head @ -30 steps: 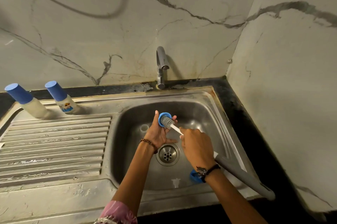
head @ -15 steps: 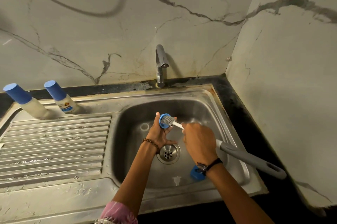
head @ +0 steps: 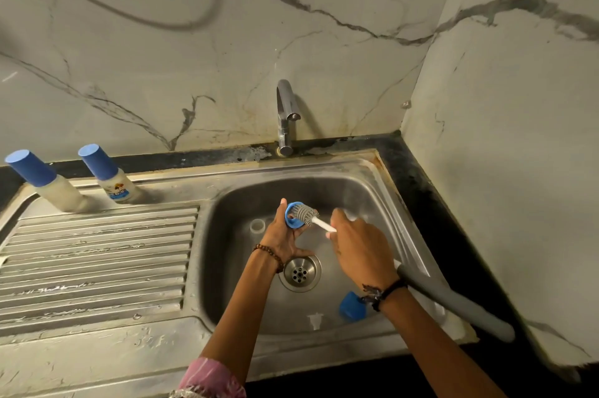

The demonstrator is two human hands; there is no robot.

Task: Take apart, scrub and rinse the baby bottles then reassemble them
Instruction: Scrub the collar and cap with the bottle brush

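Over the steel sink basin [head: 372,203], my left hand [head: 283,234] grips a blue bottle ring [head: 293,217]. My right hand [head: 359,248] grips a bottle brush [head: 306,213] by its white stem, and the grey bristle head pokes into the ring. The brush's grey handle [head: 460,303] trails out past my right wrist. A clear bottle body [head: 257,226] lies in the basin behind my left hand. A blue cap [head: 351,306] lies on the basin floor under my right wrist. Two capped baby bottles [head: 42,182] [head: 110,175] stand at the back left of the draining board.
The tap [head: 285,115] stands behind the basin with no water visibly running. The drain [head: 299,273] sits mid-basin, between my forearms. The ribbed draining board [head: 97,261] spreads to the left. Marble walls close the back and right sides.
The grey handle has swung lower and nearer at the right. The ring and my left hand stay almost in place, and the bristle head still sits in the ring.
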